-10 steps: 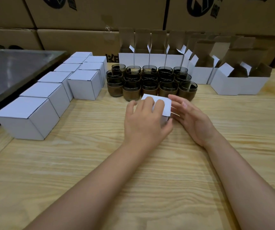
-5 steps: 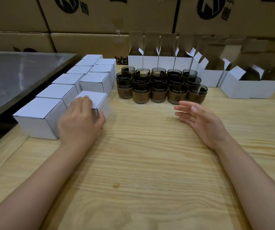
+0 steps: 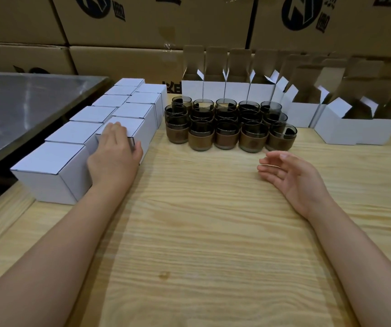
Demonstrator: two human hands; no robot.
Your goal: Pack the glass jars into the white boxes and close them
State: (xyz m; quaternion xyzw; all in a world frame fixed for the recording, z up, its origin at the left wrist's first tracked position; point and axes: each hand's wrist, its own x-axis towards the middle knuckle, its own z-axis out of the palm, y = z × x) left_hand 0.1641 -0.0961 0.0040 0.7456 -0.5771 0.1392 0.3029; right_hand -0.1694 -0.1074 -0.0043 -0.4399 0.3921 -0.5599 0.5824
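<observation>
Head view: left hand (image 3: 115, 156) has pushed the closed box (image 3: 140, 132) further up-left into the closed row, still gripping it. Right hand (image 3: 291, 175) open, empty. Jars (image 3: 227, 123) mid-frame; open boxes (image 3: 227, 89) behind, contents hidden.

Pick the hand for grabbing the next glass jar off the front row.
Right. The right hand is open and free, just in front of the front-row smoked glass jars with brown sleeves. The left hand rests on a closed white cardboard box at the stack.
</observation>
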